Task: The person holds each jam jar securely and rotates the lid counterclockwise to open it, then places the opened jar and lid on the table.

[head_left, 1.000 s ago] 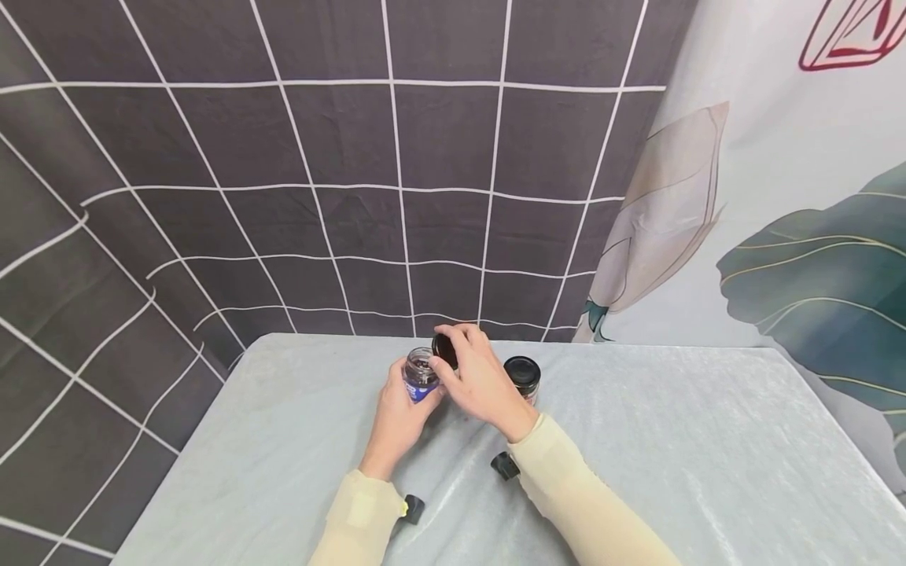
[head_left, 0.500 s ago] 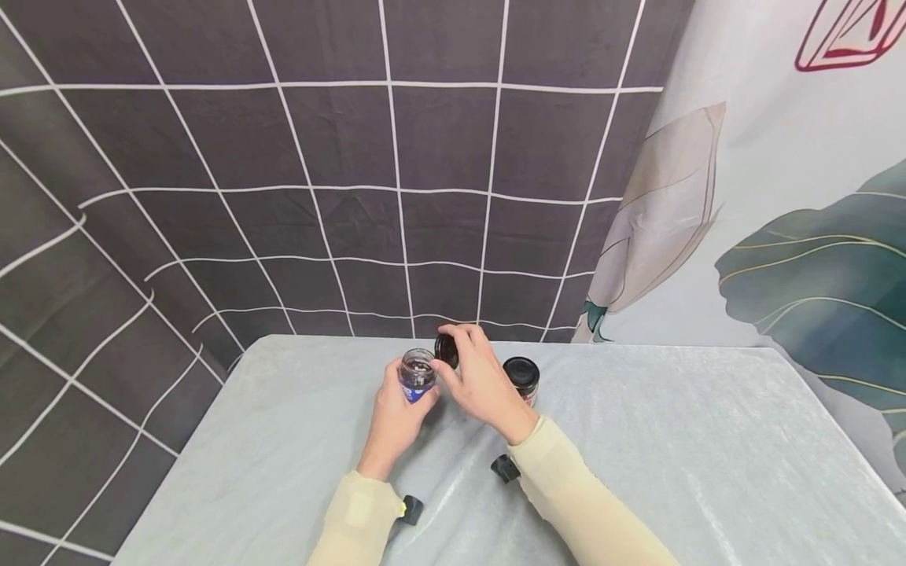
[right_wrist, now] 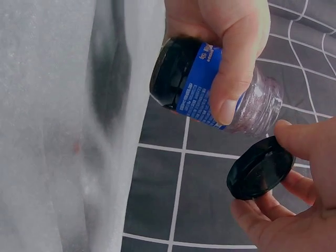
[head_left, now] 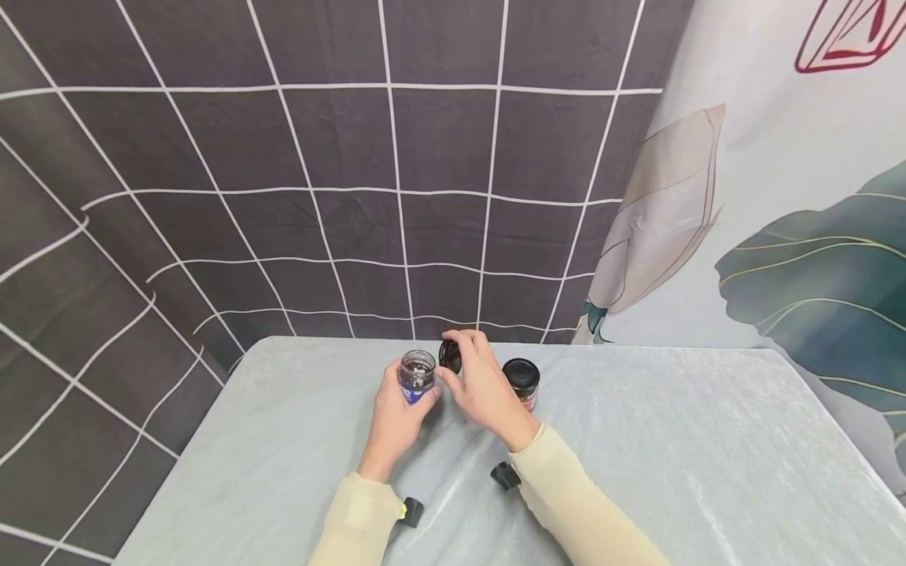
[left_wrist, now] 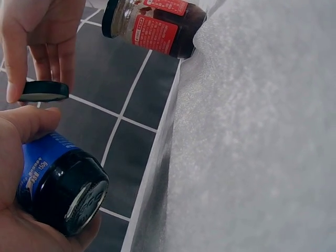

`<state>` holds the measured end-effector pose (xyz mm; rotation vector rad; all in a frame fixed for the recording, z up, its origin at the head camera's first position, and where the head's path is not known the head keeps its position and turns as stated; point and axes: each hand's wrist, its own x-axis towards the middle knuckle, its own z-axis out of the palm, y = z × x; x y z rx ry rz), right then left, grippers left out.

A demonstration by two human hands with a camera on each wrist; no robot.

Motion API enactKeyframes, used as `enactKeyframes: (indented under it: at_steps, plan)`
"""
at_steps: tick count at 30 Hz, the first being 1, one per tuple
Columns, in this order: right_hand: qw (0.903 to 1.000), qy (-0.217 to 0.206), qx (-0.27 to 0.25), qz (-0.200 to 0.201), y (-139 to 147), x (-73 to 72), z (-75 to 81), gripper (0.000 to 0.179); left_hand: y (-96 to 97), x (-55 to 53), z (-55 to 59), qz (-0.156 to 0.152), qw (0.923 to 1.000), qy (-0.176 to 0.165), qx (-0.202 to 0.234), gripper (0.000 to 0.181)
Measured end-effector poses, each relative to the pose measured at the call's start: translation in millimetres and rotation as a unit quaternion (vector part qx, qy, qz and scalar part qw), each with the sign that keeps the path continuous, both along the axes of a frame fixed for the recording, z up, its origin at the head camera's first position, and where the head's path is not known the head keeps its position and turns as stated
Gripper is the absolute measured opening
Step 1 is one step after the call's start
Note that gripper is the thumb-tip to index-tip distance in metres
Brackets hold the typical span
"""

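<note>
Dark cloth with a white grid [head_left: 318, 196] is hanging behind a table covered in pale grey velvety fabric [head_left: 637, 472], and a leaf-printed curtain [head_left: 778, 236] is hanging on the right side. In the head view, the left hand [head_left: 396, 417] is gripping a small glass jar with a blue label [head_left: 416, 376], lifted off the table near its far edge, mouth open and facing up. The right hand [head_left: 484, 389] is pinching a black lid [head_left: 449, 356] just beside the jar's rim, tilted on edge and apart from the mouth. A second jar with a black cap [head_left: 521, 381] is standing on the cloth just right of the right hand. Both forearms are wearing cream sleeves [head_left: 580, 511].

From the left wrist camera, the left hand [left_wrist: 21, 173] is wrapping its thumb and palm round the blue-label jar [left_wrist: 58, 189], whose dark base is facing the lens. The right hand's fingers [left_wrist: 47, 42] are holding the lid [left_wrist: 43, 91] edge-on above it. The capped jar [left_wrist: 152, 23], showing a red label, is standing at the table's edge beyond them.

From the right wrist camera, the left hand [right_wrist: 220, 31] is clamping the jar [right_wrist: 210, 89] with its thumb across the blue label, the clear threaded neck pointing toward the lid. The right hand [right_wrist: 294, 210] is curling its fingertips round the lid [right_wrist: 260, 168], which is sitting close to the neck without touching it.
</note>
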<state>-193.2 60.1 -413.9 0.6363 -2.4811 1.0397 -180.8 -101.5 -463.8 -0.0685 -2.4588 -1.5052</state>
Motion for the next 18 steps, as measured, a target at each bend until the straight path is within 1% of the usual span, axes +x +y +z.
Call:
enactKeyframes:
  at_steps: [6, 12, 18]
  plan:
    - [0.9999, -0.012, -0.006, -0.007, 1, 4.4, -5.5, 0.049, 0.5, -0.5, -1.4, 0.000, 1.0000, 0.008, 0.000, 0.072]
    - [0.9997, 0.001, -0.017, -0.017, 2, 7.6, -13.1, 0.049, 0.1, -0.1, -0.5, 0.002, 0.9999, 0.010, 0.011, 0.072]
    - [0.9995, 0.008, -0.027, -0.013, 1, 9.3, -18.9, 0.052, 0.4, -0.2, 0.2, 0.007, 0.9998, 0.014, 0.011, 0.075]
